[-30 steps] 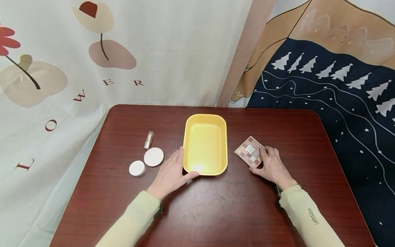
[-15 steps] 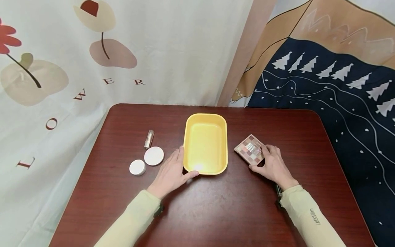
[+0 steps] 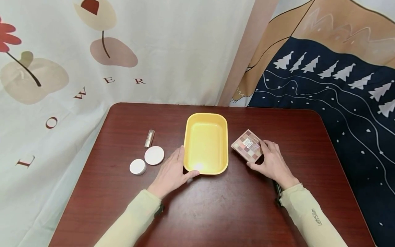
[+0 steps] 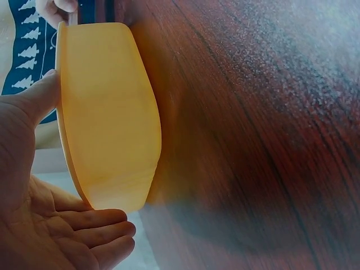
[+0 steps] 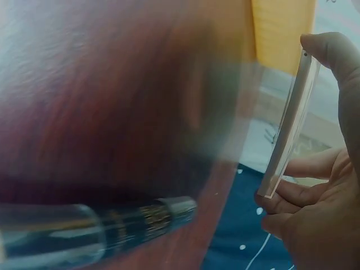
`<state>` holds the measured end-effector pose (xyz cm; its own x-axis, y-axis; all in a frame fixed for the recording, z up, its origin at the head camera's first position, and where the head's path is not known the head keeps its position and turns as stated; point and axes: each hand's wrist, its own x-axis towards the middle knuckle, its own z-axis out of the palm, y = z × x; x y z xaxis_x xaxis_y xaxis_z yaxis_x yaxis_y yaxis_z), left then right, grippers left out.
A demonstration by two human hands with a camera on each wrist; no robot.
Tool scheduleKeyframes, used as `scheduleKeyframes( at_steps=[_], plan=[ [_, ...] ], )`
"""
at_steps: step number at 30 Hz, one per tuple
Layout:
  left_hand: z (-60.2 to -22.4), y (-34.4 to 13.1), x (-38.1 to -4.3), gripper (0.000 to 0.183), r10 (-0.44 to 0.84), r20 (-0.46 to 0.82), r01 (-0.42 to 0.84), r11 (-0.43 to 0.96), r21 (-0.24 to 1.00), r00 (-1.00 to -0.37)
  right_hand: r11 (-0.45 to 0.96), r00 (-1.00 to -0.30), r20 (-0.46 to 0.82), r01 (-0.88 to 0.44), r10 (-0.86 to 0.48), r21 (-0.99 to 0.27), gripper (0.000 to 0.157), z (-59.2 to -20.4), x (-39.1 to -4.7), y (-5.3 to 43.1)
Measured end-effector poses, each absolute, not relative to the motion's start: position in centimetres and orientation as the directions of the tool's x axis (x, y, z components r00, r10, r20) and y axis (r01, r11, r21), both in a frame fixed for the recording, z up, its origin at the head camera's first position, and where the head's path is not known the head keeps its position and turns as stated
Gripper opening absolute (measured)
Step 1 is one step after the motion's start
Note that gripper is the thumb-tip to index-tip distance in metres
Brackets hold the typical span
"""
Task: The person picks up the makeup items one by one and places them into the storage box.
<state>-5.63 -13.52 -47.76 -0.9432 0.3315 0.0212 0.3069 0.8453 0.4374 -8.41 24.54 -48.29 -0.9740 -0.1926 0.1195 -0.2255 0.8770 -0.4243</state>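
My right hand [image 3: 273,161] pinches a square eyeshadow palette [image 3: 248,145], printed with a grid of brown and pink shades, to the right of the yellow tray [image 3: 206,144]. In the right wrist view the palette [image 5: 288,126] shows edge-on, thumb at one end and fingertips at the other. My left hand [image 3: 171,173] rests against the tray's near left corner. Its fingers extend along the left side and the thumb lies at the front rim. From the left wrist, the tray's outer wall [image 4: 109,112] is seen beside the thumb and fingers. The tray has nothing inside.
A gold lipstick tube [image 3: 149,138], a flat round white compact [image 3: 154,155] and a small white jar [image 3: 137,166] lie left of the tray. A dark slim tube [image 5: 149,222] with a clear end lies by my right wrist. Printed curtains hang behind the table [image 3: 216,212].
The right hand has shifted the palette slightly left and away from me, toward the tray. The left hand and the tray stay in place.
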Motion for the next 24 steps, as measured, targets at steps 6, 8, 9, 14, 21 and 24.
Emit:
scheduleKeyframes(
  at_steps=[6, 8, 9, 14, 21, 24],
  plan=[
    [-47.8, -13.6, -5.6, 0.113, 0.326, 0.011, 0.295, 0.841, 0.453, -0.945, 0.868, -0.963, 0.145, -0.269, -0.229, -0.417, 0.096, -47.2, -8.5, 23.7],
    [-47.9, -13.6, -5.6, 0.114, 0.324, 0.006, 0.291, 0.84, 0.458, -0.946, 0.869, -0.964, 0.129, -0.267, -0.234, -0.418, 0.098, -46.8, -8.6, 23.3],
    [-47.9, -13.6, -5.6, 0.114, 0.324, 0.003, 0.289, 0.84, 0.46, -0.946, 0.869, -0.964, 0.12, -0.265, -0.236, -0.419, 0.099, -46.7, -8.6, 23.1],
    [-47.8, -13.6, -5.5, 0.114, 0.323, -0.009, 0.282, 0.839, 0.465, -0.946, 0.864, -0.961, 0.109, -0.275, -0.253, -0.422, 0.1, -46.0, -8.7, 22.2],
    [-47.7, -13.6, -5.5, 0.114, 0.321, -0.02, 0.275, 0.841, 0.467, -0.947, 0.853, -0.951, 0.124, -0.309, -0.284, -0.419, 0.102, -45.4, -9.1, 21.3],
    [-47.7, -13.6, -5.6, 0.114, 0.322, -0.019, 0.277, 0.841, 0.465, -0.947, 0.848, -0.947, 0.127, -0.322, -0.296, -0.422, 0.102, -45.3, -9.3, 21.0]
  ],
)
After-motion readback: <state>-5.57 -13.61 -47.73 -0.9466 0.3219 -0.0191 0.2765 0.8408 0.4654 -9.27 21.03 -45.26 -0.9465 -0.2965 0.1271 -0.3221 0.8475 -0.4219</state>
